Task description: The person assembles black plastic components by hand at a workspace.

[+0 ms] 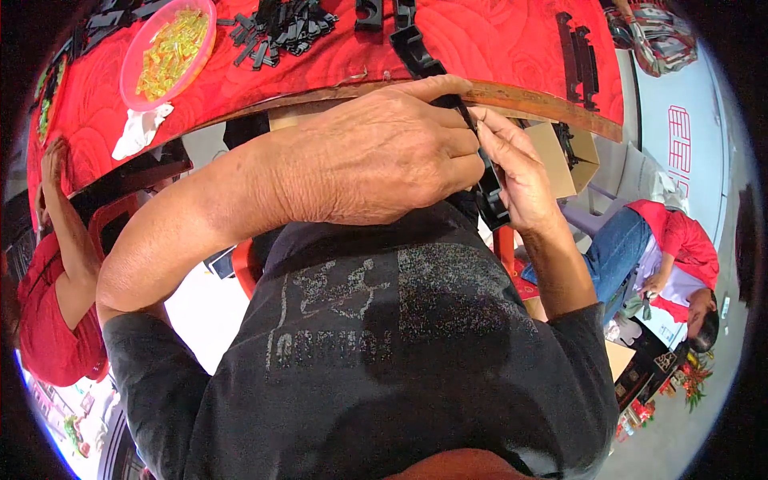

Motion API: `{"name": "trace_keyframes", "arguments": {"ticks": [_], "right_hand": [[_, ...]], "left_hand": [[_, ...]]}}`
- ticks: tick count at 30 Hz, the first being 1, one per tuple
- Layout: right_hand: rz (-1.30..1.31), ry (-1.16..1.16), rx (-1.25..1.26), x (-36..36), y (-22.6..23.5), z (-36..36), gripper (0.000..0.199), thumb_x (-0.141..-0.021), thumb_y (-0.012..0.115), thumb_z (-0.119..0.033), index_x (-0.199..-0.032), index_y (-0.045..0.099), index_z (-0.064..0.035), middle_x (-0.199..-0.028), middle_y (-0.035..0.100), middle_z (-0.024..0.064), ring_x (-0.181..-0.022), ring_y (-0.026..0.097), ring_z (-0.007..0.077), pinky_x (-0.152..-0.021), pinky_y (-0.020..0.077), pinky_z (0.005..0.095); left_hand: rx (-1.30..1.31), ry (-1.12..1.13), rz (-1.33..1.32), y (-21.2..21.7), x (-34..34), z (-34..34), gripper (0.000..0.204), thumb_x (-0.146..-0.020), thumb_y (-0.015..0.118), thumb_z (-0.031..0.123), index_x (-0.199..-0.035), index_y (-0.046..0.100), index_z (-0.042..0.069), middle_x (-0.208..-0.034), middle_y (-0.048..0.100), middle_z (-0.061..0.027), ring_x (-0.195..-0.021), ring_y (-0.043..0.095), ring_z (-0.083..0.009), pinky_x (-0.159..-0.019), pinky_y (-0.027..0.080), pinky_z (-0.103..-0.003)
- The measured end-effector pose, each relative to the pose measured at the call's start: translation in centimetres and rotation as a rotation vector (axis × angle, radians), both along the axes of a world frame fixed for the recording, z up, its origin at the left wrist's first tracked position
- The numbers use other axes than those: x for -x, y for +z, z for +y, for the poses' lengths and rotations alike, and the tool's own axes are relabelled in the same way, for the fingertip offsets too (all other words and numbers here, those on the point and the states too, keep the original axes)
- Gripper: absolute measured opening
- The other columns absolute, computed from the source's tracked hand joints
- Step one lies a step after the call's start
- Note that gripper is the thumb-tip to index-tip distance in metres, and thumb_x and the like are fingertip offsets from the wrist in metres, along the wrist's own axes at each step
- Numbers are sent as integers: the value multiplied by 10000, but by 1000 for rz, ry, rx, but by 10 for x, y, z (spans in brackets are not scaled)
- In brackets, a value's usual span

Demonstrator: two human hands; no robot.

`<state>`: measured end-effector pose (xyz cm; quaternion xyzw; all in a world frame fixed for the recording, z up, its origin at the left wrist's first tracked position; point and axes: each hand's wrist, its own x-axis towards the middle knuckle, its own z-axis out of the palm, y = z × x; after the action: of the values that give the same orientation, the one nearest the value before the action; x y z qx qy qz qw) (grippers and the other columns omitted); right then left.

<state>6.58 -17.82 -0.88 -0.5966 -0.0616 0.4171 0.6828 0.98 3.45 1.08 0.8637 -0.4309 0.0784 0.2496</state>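
Note:
A long black plastic part (415, 51) slants from over the table edge down toward my chest, its lower end (493, 210) showing between my hands. My left hand (404, 152) lies across the middle of it, back of the hand up, fingers curled around it and index finger stretched along the top. From the other side my right hand (518, 170) grips the same part, thumb and fingers pressed against it. The left hand hides much of the part's middle.
On the red-covered table (496, 40) are a pink basin (210, 50) of small yellow translucent pieces, a pile of black strips (288, 28), a crumpled white tissue (142, 130) and long black parts (578, 60). A cardboard box (552, 156) stands below. People sit at left (60, 296) and right (684, 248).

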Motion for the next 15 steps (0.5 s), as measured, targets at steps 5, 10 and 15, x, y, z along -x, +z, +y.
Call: {"name": "trace_keyframes", "arguments": {"ticks": [5, 10, 15], "right_hand": [[-72, 20, -27, 2, -4, -4, 439, -1004, 576, -199, -1395, 502, -15, -1194, 632, 52, -997, 610, 114, -798, 514, 279], [1, 122, -26, 5, -2, -12, 492, -964, 625, -168, -1411, 500, -3, -1132, 663, 64, -894, 649, 141, -718, 500, 284], [-120, 172, 71, 4, 2, -9, 478, -952, 631, -151, -1383, 517, 23, -1049, 677, 65, -809, 660, 146, -667, 473, 260]], "left_hand": [[-15, 11, -4, 0, 2, 1, 153, -818, 583, 124, -941, 642, 55, -885, 620, -69, -996, 644, -243, -1119, 384, -495], [27, 17, 19, -6, 8, 3, 159, -818, 584, 133, -951, 634, 61, -912, 619, -65, -994, 644, -240, -1113, 393, -482], [73, 50, 26, -10, 9, 0, 163, -817, 583, 134, -952, 626, 53, -989, 638, -79, -1016, 643, -239, -1099, 401, -485]]}}
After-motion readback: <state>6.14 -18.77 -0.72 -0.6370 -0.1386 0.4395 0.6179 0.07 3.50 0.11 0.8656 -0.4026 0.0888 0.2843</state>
